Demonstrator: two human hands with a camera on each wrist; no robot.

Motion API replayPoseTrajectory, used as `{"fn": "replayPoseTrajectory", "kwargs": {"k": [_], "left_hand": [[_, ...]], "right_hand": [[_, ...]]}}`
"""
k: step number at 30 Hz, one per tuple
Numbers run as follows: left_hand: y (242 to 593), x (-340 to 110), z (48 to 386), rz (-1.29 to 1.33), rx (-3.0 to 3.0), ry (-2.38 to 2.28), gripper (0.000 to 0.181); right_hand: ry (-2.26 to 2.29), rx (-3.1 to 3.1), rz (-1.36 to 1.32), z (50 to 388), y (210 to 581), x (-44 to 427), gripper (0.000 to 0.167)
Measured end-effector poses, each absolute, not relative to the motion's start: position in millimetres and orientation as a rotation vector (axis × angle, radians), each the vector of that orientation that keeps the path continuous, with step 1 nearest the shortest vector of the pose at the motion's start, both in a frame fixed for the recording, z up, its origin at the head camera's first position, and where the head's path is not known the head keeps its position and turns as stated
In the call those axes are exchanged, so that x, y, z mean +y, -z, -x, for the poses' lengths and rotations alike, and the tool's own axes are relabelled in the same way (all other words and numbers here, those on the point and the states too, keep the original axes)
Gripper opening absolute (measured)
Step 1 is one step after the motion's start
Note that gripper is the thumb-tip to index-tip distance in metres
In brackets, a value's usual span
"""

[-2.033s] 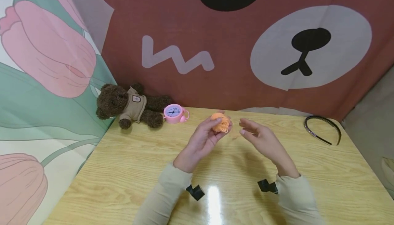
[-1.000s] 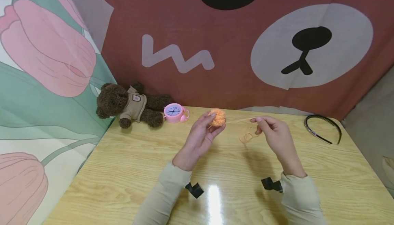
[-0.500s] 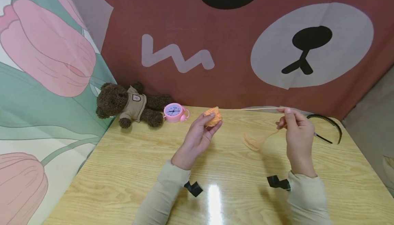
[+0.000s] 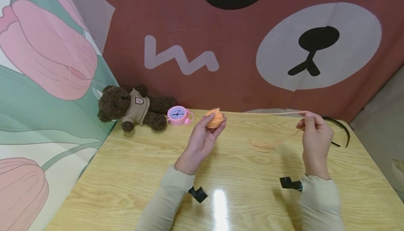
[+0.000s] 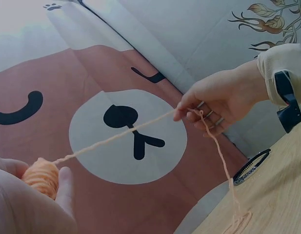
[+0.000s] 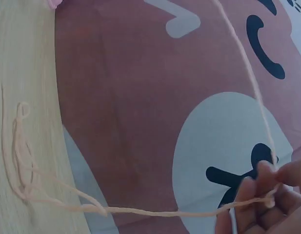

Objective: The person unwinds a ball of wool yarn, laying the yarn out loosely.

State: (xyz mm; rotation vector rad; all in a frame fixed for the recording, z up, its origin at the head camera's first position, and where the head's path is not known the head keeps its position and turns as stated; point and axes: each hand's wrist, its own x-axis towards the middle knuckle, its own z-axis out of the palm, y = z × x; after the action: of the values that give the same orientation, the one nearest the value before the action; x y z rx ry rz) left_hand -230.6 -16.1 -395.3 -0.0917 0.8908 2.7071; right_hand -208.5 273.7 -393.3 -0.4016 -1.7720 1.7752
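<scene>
A small orange ball of yarn (image 4: 215, 119) sits in my left hand (image 4: 200, 142), gripped between thumb and fingers above the table. From it a strand of yarn (image 5: 116, 137) runs taut to my right hand (image 4: 317, 139), which pinches it between thumb and forefinger. Past that pinch the yarn hangs down and ends in a loose tangle of yarn (image 4: 261, 145) on the table. The right wrist view shows the fingers of the right hand (image 6: 260, 200) curled about the strand, with loops lying on the wood at left.
A brown teddy bear (image 4: 135, 108) lies at the back left of the wooden table (image 4: 132, 182), with a pink alarm clock (image 4: 178, 115) beside its feet. Behind the right hand is a black headband (image 4: 342, 127). A printed cloth (image 4: 233, 80) hangs along the back edge.
My right hand has taken hold of the strand and moved right, drawing out a long taut length. The left hand has shifted slightly left with the ball, and loose yarn now lies on the table.
</scene>
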Motion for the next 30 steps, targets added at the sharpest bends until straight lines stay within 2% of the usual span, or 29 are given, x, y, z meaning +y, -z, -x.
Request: {"fn": "replayPoseTrajectory", "kwargs": {"k": [5, 10, 15, 20, 23, 28, 30], "left_hand": [[396, -13, 228, 0.021, 0.925, -2.634, 0.030], [400, -5, 223, -0.048, 0.988, -2.536, 0.029], [403, 1, 218, -0.065, 1.057, -2.448, 0.042], [401, 0, 217, -0.074, 1.049, -2.416, 0.047], [399, -2, 217, -0.087, 1.034, -2.391, 0.046], [397, -6, 217, -0.078, 1.028, -2.404, 0.047], [397, -6, 218, -0.075, 1.032, -2.420, 0.045]], "right_hand": [[-1.514, -2.228, 0.363, 209, 398, 271, 0.035], [-1.233, -2.633, 0.050, 208, 401, 251, 0.053], [-1.412, -2.817, -0.340, 207, 404, 219, 0.067], [-1.501, -2.862, -0.529, 202, 407, 199, 0.072], [-1.455, -2.897, -0.522, 201, 407, 197, 0.068], [-1.424, -2.874, -0.414, 201, 403, 208, 0.042], [-1.449, -2.817, -0.363, 200, 400, 215, 0.038]]}}
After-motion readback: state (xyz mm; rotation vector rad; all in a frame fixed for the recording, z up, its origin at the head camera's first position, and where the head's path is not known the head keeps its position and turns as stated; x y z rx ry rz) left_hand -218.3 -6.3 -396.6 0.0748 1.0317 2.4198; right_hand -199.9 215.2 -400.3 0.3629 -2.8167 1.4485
